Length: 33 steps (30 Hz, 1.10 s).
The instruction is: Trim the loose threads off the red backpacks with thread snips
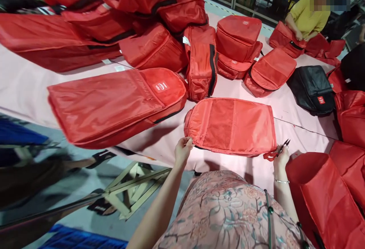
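"How are the hands?"
"The left hand (184,151) pinches the near edge of a flat red fabric bag with one rounded end (228,126). The right hand (281,158) is closed around a small dark pointed tool (284,145) beside its square end."
"And the bag?"
"On the pink-covered counter (306,138), near a longer red fabric bag (114,106) and a black fabric backpack (310,87)."

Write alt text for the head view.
Left hand pinches a red bag at its rounded end on a pink table; right hand, by the squared end, holds snips. Other red bags and a black bag lie around.
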Available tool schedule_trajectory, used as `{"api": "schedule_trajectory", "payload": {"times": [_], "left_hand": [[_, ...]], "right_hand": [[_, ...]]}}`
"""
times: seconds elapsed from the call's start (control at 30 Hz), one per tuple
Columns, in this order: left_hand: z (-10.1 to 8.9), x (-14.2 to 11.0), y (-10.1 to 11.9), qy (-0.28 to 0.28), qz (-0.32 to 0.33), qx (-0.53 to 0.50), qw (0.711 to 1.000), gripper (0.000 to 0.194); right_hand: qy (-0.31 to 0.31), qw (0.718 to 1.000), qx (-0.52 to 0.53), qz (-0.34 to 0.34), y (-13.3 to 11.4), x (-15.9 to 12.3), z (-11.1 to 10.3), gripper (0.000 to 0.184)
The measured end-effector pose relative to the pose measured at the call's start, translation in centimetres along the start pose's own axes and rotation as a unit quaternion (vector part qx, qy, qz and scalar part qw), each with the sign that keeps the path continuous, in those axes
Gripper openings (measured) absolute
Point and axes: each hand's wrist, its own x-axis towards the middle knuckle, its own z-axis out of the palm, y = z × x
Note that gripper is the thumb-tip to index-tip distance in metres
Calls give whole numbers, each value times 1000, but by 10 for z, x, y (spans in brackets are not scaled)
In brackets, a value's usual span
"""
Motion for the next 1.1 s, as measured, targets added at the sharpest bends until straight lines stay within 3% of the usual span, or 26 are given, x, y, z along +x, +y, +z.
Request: {"api": "schedule_trajectory", "payload": {"times": [0.1,0.2,0.33,0.47,0.57,0.63,0.73,0.83,0.97,1.1], "left_hand": [[0,-2,7,-10,-38,-27,999,40],[3,-8,32,-3,-45,-56,997,38],[12,-29,93,-44,82,-93,991,39],[22,-46,137,-114,234,-7,965,35],[30,-35,128,-179,289,145,929,26],[34,-20,107,-191,265,258,909,24],[38,0,70,-139,216,406,877,34],[37,4,49,-117,242,483,834,38],[38,-10,51,-177,256,521,795,31],[54,-23,65,-280,221,507,784,22]], "right_hand": [[-22,1000,0,-5,-5,6,2,42],[-40,999,-24,-7,-13,15,7,42],[-58,989,-126,-54,-20,28,17,43],[-72,965,-228,-108,-15,31,25,43],[-89,962,-238,-103,-6,30,24,44],[-98,960,-237,-112,2,30,21,43],[-106,953,-241,-153,12,30,15,43],[-122,948,-235,-179,19,32,11,43],[-134,936,-255,-202,16,50,9,43],[-34,895,-380,-230,-4,87,16,38]]}}
